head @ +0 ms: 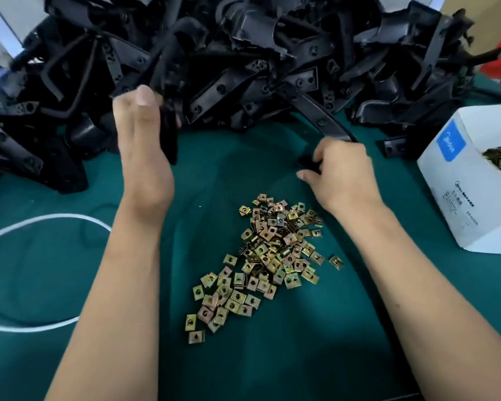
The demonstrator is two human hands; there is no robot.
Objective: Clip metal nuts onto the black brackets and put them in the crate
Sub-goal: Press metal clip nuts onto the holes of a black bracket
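A big heap of black plastic brackets [243, 53] fills the far side of the green table. My left hand [141, 140] grips one black bracket [168, 131] that stands on end at the heap's front edge. My right hand [342, 175] grips the near end of a long curved black bracket [315, 117] that reaches back into the heap. A pile of brass-coloured metal clip nuts [266, 250] lies on the table between my forearms. No crate is in view.
A white cardboard box [460, 180] holding more clip nuts stands at the right edge. A white cable [41, 221] loops over the green table cover [272, 357] at the left. A lone black bracket [394, 146] lies beside the box.
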